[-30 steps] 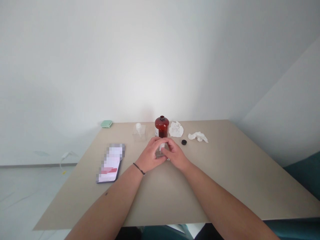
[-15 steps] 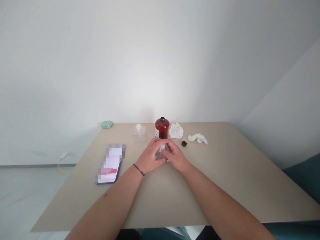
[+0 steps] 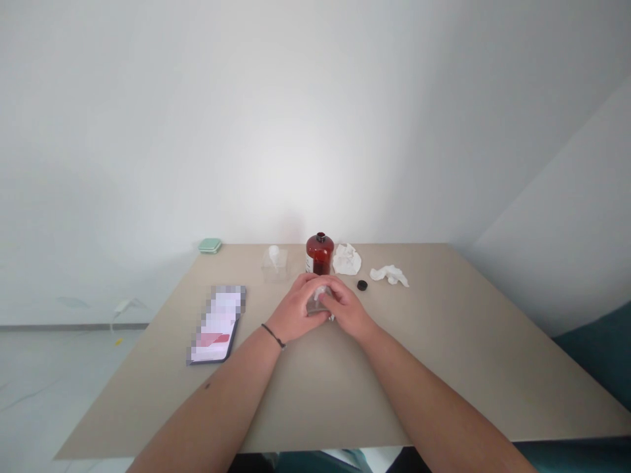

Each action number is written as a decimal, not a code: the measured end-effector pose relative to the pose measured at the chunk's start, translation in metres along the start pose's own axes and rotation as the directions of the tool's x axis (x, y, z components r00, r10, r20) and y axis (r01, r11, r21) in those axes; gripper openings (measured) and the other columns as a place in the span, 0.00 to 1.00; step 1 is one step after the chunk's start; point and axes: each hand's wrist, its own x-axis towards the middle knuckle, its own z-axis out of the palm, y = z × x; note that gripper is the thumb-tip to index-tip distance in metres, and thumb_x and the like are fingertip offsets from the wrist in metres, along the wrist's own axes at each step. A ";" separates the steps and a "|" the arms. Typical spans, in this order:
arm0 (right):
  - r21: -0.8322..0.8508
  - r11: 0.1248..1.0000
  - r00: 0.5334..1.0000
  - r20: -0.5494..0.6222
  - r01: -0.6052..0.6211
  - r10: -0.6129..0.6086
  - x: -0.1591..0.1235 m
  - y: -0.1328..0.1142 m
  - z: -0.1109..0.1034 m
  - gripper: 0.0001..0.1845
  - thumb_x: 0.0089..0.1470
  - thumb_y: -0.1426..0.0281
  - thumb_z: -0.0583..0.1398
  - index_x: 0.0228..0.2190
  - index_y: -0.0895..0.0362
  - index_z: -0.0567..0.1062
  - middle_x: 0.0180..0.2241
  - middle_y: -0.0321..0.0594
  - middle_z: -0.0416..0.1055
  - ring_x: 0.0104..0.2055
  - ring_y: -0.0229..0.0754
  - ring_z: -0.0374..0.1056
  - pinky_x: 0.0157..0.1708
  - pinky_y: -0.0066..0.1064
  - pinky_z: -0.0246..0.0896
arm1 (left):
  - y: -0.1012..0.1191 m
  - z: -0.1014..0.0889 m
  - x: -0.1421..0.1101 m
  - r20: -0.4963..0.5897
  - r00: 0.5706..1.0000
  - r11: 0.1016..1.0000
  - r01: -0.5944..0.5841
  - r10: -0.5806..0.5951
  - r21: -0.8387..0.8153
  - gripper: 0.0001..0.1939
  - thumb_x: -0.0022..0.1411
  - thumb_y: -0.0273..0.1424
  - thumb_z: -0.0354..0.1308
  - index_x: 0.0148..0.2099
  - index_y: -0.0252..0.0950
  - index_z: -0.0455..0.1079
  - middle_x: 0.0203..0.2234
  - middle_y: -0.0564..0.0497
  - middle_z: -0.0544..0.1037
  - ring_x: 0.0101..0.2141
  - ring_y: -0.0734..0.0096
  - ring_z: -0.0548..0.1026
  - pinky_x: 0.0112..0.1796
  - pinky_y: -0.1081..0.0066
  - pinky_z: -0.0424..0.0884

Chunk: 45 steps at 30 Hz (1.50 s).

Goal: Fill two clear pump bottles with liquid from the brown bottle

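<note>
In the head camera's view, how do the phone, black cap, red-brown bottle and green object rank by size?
1. Phone, though nearest the camera
2. Red-brown bottle, lower part hidden
3. Green object
4. Black cap

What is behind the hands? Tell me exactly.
Behind the left hand and right hand stands a red-brown bottle; its neck and part of a white label show. Its base is covered by the hands.

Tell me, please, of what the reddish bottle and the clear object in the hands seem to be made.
Reddish bottle: glossy, tinted plastic or glass; its shoulder shines and the wall looks translucent, leaving both open.
Clear object: probably smooth plastic, perhaps glass; its visible part looks transparent, but much is covered.
</note>
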 end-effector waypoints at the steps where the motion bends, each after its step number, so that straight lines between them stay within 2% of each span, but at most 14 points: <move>1: 0.005 1.000 1.000 -0.012 -0.014 0.014 0.000 0.000 0.000 0.14 0.56 0.65 0.60 0.45 0.53 0.73 0.48 0.41 0.72 0.53 0.47 0.67 0.57 0.43 0.58 | 0.000 0.000 0.000 0.000 1.000 1.000 0.003 -0.003 -0.003 0.34 0.52 0.21 0.63 0.61 0.44 0.62 0.54 0.45 0.65 0.57 0.55 0.67 0.60 0.51 0.64; 5: 0.018 0.999 0.998 -0.039 -0.047 0.048 0.001 0.000 0.002 0.18 0.52 0.65 0.64 0.45 0.53 0.72 0.45 0.40 0.73 0.50 0.47 0.68 0.54 0.43 0.61 | 0.001 0.000 0.000 0.004 1.000 1.000 0.019 -0.019 -0.016 0.36 0.52 0.20 0.62 0.62 0.44 0.61 0.54 0.44 0.65 0.56 0.56 0.67 0.59 0.52 0.65; 11: 0.004 1.000 1.000 -0.016 -0.008 0.008 0.000 -0.003 0.000 0.13 0.55 0.68 0.59 0.44 0.52 0.74 0.47 0.40 0.73 0.52 0.47 0.67 0.56 0.43 0.59 | 0.002 -0.001 0.000 0.004 1.000 1.000 0.010 -0.010 -0.018 0.34 0.53 0.21 0.63 0.61 0.44 0.62 0.54 0.45 0.65 0.57 0.55 0.67 0.60 0.51 0.63; 16: 0.037 0.998 0.998 -0.041 -0.055 0.057 0.000 0.000 0.001 0.17 0.51 0.66 0.64 0.44 0.53 0.72 0.44 0.39 0.74 0.48 0.47 0.69 0.52 0.42 0.62 | 0.002 -0.002 0.000 0.013 1.000 1.000 0.015 -0.015 -0.015 0.36 0.52 0.20 0.62 0.62 0.44 0.61 0.54 0.44 0.65 0.56 0.55 0.67 0.60 0.51 0.64; 21: 0.026 1.000 1.000 -0.017 -0.007 0.008 0.001 0.000 0.000 0.13 0.56 0.66 0.60 0.44 0.53 0.74 0.47 0.41 0.73 0.51 0.47 0.68 0.54 0.42 0.60 | 0.002 -0.001 0.000 0.005 1.000 1.000 0.014 -0.014 -0.013 0.34 0.53 0.22 0.63 0.61 0.43 0.62 0.54 0.44 0.65 0.57 0.55 0.67 0.60 0.51 0.64; 27: 0.042 0.997 0.996 -0.051 -0.064 0.066 0.001 0.000 0.001 0.17 0.50 0.65 0.65 0.43 0.53 0.73 0.44 0.39 0.75 0.48 0.47 0.70 0.52 0.41 0.62 | 0.002 -0.001 0.000 0.015 1.000 1.000 0.020 -0.020 -0.023 0.36 0.53 0.20 0.62 0.62 0.44 0.61 0.54 0.44 0.65 0.56 0.56 0.67 0.59 0.52 0.65; 32: 0.014 1.000 0.999 -0.024 -0.022 0.022 0.001 -0.002 0.000 0.13 0.56 0.65 0.60 0.43 0.53 0.75 0.46 0.40 0.73 0.51 0.47 0.68 0.53 0.42 0.61 | 0.002 -0.001 0.000 0.004 1.000 1.000 -0.002 0.002 -0.022 0.34 0.53 0.22 0.64 0.61 0.44 0.63 0.54 0.44 0.66 0.57 0.55 0.67 0.60 0.51 0.64; 37: 0.032 0.998 0.996 -0.058 -0.059 0.061 0.001 -0.002 0.001 0.16 0.50 0.65 0.64 0.42 0.52 0.73 0.43 0.39 0.75 0.47 0.47 0.70 0.51 0.42 0.63 | 0.001 -0.001 0.000 0.010 1.000 1.000 0.014 -0.013 -0.023 0.36 0.54 0.21 0.63 0.63 0.45 0.61 0.54 0.44 0.65 0.56 0.55 0.67 0.59 0.51 0.65; 42: 0.000 1.000 0.999 -0.036 -0.014 0.014 0.001 -0.005 0.000 0.12 0.55 0.66 0.60 0.42 0.52 0.76 0.46 0.40 0.73 0.50 0.47 0.68 0.53 0.41 0.61 | 0.002 -0.001 0.000 0.003 1.000 1.000 -0.006 0.006 -0.013 0.33 0.53 0.22 0.63 0.61 0.44 0.62 0.54 0.44 0.65 0.57 0.55 0.66 0.60 0.51 0.64; 45: 0.010 0.999 0.998 -0.053 -0.037 0.037 0.001 -0.004 0.001 0.13 0.53 0.65 0.62 0.41 0.53 0.75 0.44 0.40 0.74 0.48 0.46 0.69 0.52 0.41 0.62 | 0.002 -0.001 0.000 0.009 1.000 1.000 -0.005 0.005 -0.011 0.34 0.53 0.21 0.63 0.62 0.44 0.62 0.54 0.44 0.66 0.57 0.55 0.67 0.60 0.51 0.64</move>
